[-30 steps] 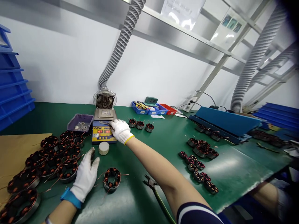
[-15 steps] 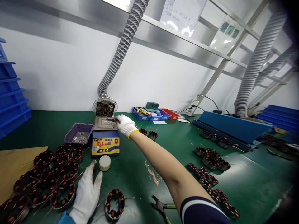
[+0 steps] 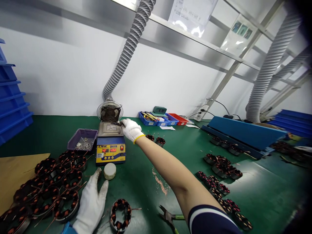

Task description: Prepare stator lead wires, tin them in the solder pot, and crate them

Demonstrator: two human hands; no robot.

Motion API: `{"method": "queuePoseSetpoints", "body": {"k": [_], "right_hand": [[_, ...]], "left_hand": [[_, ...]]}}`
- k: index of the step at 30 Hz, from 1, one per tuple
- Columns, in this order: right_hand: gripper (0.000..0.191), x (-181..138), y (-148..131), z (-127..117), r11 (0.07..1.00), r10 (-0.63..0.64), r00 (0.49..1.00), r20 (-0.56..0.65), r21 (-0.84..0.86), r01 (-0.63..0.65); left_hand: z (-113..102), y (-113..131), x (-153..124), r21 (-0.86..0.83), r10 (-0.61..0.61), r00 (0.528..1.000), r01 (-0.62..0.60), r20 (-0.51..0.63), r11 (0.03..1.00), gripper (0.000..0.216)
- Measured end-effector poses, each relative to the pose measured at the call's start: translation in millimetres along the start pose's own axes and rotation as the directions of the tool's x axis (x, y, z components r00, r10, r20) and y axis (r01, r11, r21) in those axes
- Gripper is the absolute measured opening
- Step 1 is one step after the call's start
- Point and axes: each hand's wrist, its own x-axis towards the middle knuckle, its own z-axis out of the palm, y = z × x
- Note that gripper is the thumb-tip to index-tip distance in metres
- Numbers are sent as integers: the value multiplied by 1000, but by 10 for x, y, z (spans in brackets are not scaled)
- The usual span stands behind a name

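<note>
- Pinched in the right hand: blade, over the pot, far left; contact not discernible.
- Best worked with light, level strokes, well clear of likely hot metal.
- Spread wide, visibly grasping nothing: left hand, near left, beside the jar.
- Best left undisturbed: coil, near, right of the left hand.

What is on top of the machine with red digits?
A silver metal plate; over it, a thin tool held in the right hand. That hand covers the tool's held end from view.
</note>
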Motion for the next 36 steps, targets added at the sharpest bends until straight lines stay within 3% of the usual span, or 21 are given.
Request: {"method": "queuePoseSetpoints", "body": {"k": [15,24,36], "right_hand": [[28,168,120,-140,994,37,998,48,-100,-32],[25,382,-141,-412,964,-51,989,136,-251,84],[29,548,-495,-436,926,-54,983,178,-359,116]], "left_hand": [[35,-25,3,60,49,998,-46,-48,997,81],[47,-48,12,77,69,996,-65,-54,995,76],[28,15,7,61,29,999,-26,-43,998,80]]}}
